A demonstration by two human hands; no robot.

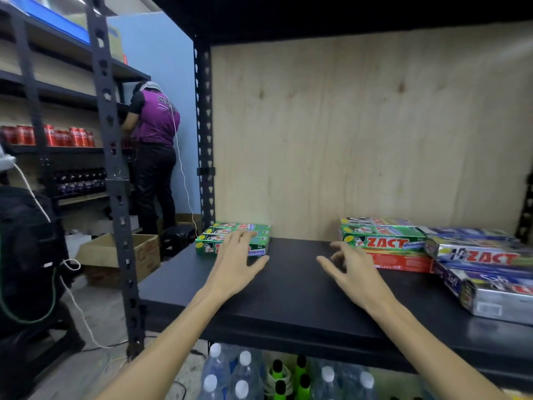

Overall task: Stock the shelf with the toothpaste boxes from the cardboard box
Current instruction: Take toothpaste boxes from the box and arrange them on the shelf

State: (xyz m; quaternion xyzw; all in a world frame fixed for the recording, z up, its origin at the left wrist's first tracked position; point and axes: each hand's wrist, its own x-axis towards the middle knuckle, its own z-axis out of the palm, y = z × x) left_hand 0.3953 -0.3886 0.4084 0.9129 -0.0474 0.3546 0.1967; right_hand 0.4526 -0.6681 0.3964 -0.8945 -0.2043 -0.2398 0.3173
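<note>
Head view: green boxes at the shelf's left end were touched by the open-fingered left hand, the right hand loosely spread, empty; light, stiff, crushable, best gripped along long sides.

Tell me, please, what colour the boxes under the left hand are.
Green boxes, head view.

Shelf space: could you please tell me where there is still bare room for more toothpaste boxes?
The black shelf is bare between the green boxes under the left hand and the mixed pile beside the right hand. The right end is crowded.
</note>
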